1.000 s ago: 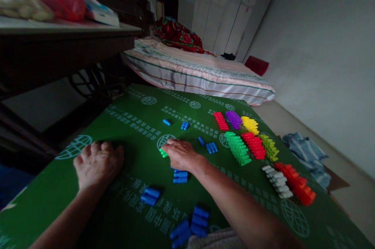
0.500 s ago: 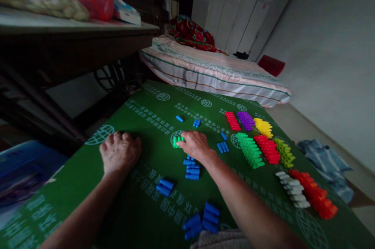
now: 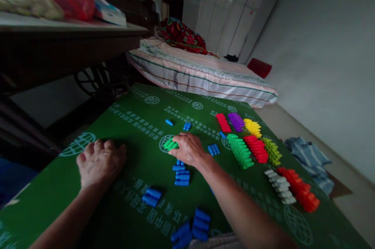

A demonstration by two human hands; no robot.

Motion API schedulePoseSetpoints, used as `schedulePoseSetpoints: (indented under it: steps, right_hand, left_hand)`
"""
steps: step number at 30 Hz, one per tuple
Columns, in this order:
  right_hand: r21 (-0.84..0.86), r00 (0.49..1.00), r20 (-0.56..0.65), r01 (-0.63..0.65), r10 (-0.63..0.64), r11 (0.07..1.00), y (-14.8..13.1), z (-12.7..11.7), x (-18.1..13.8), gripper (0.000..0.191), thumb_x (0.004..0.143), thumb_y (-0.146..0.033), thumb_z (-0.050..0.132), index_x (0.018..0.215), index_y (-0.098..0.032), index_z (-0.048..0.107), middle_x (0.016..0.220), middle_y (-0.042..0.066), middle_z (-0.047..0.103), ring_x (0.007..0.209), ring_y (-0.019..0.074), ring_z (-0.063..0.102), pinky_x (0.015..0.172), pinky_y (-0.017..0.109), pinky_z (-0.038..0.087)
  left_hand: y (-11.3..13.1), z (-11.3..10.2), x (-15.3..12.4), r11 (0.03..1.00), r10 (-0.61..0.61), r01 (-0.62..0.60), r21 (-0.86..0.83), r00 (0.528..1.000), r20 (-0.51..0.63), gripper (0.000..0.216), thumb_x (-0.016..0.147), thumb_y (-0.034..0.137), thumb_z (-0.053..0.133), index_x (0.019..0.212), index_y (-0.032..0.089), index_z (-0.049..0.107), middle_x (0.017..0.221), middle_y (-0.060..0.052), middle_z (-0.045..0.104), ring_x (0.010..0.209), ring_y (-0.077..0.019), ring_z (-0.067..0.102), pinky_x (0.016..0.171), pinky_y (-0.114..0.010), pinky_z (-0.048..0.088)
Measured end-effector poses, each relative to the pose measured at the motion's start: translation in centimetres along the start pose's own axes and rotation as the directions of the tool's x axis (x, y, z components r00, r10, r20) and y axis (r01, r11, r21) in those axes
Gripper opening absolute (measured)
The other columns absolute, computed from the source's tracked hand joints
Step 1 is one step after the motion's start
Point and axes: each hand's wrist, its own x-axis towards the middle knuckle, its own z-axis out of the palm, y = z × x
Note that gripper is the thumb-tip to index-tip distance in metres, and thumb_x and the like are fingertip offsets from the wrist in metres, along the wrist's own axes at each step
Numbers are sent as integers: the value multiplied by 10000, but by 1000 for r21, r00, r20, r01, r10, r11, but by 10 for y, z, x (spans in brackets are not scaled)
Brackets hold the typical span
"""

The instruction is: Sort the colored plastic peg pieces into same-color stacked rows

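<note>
My right hand (image 3: pixel 189 148) reaches over the middle of the green board. Its fingers are closed on the right end of a short row of green bullet-shaped plastic blocks (image 3: pixel 170 144); the fingertips are partly hidden. My left hand (image 3: pixel 101 162) lies palm down on the board at the left, fingers apart, holding nothing. Just below my right hand is a cluster of blue blocks (image 3: pixel 182 178). Other blue blocks lie about: one single block (image 3: pixel 169 122) and a small group (image 3: pixel 187 126) farther off, another group (image 3: pixel 213 149) to the right, and more (image 3: pixel 151 197) nearer me.
Joined rows stand at the right of the green board (image 3: pixel 129 124): long green (image 3: pixel 240 151), red (image 3: pixel 256 149), purple (image 3: pixel 236 122), yellow (image 3: pixel 252 127), white (image 3: pixel 280 186) and orange (image 3: pixel 298 189). A bed (image 3: pixel 202 71) stands behind; a dark table (image 3: pixel 96 42) is at left.
The view has swung right, so everything sits farther left. The green blocks in my right hand have turned to a slant. My left hand stays resting on the board.
</note>
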Motion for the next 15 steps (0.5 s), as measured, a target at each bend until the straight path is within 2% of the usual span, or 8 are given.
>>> schedulePoseSetpoints:
  steps: [2,5,8,11,13,15]
  right_hand:
    - [33,993,-109,-41,44,999,18,-12,-16,237,787,-419,658,901,-213,681,939,38,704,915,187,633,790,283,482]
    - [109,949,-250,-169,192,980,64,-29,-49,253,766,-414,667,930,-222,684,930,35,713,842,175,643,744,279,483]
    - [195,850,-345,-350,398,916,123,-41,-85,262,747,-425,652,919,-230,690,924,33,725,823,179,656,729,282,487]
    - [246,729,-369,-522,577,817,174,-45,-115,301,727,-483,629,887,-236,695,857,28,732,762,186,666,704,295,493]
    - [243,673,-375,-592,638,768,194,-45,-129,325,718,-519,617,866,-242,699,829,24,733,751,193,671,704,303,495]
    - [211,655,-381,-626,653,751,204,-41,-137,339,710,-541,613,855,-247,704,831,23,734,763,199,674,705,306,495]
  left_hand:
    - [1,-1,1,1000,-2,2,8,1000,13,583,874,466,166,1133,91,529,1272,-201,473,1271,-363,341,1004,-487,342]
    - [2,-4,1,1000,-7,7,-2,999,41,614,866,477,143,1144,82,522,1282,-203,462,1270,-368,339,1013,-496,334]
    - [3,-4,2,1000,-15,15,-4,999,45,638,852,490,135,1143,76,523,1271,-205,465,1258,-374,346,1011,-499,335]
    - [2,-2,2,1000,-7,8,-8,1000,27,666,839,503,115,1137,74,528,1261,-209,467,1252,-378,347,1007,-505,336]
    - [1,-1,2,1000,-5,6,-18,1000,22,687,831,512,104,1138,68,529,1258,-216,466,1251,-384,345,1005,-512,334]
    - [1,0,3,1000,-7,8,-30,1000,25,702,823,523,103,1142,64,528,1264,-222,462,1255,-389,339,1005,-516,331]
